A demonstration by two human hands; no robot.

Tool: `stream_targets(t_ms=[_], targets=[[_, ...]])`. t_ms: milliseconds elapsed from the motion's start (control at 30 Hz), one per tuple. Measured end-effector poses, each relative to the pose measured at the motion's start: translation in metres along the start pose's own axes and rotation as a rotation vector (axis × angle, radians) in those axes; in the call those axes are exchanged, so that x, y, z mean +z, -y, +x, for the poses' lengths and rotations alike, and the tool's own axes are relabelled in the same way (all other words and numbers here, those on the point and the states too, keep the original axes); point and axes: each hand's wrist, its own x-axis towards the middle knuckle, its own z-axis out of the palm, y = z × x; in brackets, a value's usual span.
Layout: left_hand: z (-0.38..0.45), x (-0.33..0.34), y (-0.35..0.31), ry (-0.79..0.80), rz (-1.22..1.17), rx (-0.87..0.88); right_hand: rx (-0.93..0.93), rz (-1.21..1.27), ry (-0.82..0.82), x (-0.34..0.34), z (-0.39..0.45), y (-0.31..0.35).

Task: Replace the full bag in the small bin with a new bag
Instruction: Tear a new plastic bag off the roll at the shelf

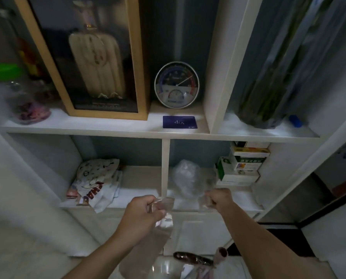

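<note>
Left hand (146, 210) grips a clear new bag (160, 222) hanging down; right hand (220, 200) pinches more clear plastic (188, 180) at the shelf (238, 200); fetching the bag, judging by this; next, tear it free; bin unseen.

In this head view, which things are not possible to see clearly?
- Small bin: not in view; the bottom edge cuts off the objects there.
- Clear bag: transparent and blurred, outline uncertain; both the left hand and the right hand grip it.
- Dial gauge: markings too small to read.
- Stacked boxes: labels blurred.
</note>
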Motion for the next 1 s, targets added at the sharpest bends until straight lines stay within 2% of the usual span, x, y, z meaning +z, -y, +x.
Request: stream_targets(t_ms=[133,300,367,500,600,700,800,933,1000], targets=[[0.016,0.004,-0.004,-0.030,-0.050,-0.058,-0.044,-0.231,-0.020,0.003,0.009,0.012],[0.024,0.009,-0.011,-0.059,-0.081,-0.084,-0.229,-0.538,-0.132,0.006,0.024,0.013],[0.025,0.010,-0.014,-0.066,-0.079,-0.087,-0.280,-0.584,-0.141,0.009,0.026,0.014],[0.026,0.008,-0.017,-0.070,-0.084,-0.087,-0.354,-0.569,-0.207,0.010,0.018,0.013],[0.022,0.006,-0.019,-0.075,-0.121,-0.092,-0.488,-0.369,-0.228,0.007,-0.005,0.009],[0.012,0.003,-0.024,-0.070,-0.137,-0.067,-0.629,-0.156,-0.103,0.001,-0.045,0.006],[-0.002,-0.005,-0.028,-0.049,-0.168,-0.048,-0.611,0.065,0.136,-0.003,-0.110,0.007],[-0.028,-0.024,-0.032,-0.010,-0.171,0.017,-0.601,0.069,0.573,-0.005,-0.196,-0.003],[-0.045,-0.036,-0.036,0.012,-0.172,0.074,-0.648,0.022,0.715,-0.004,-0.230,-0.014]])
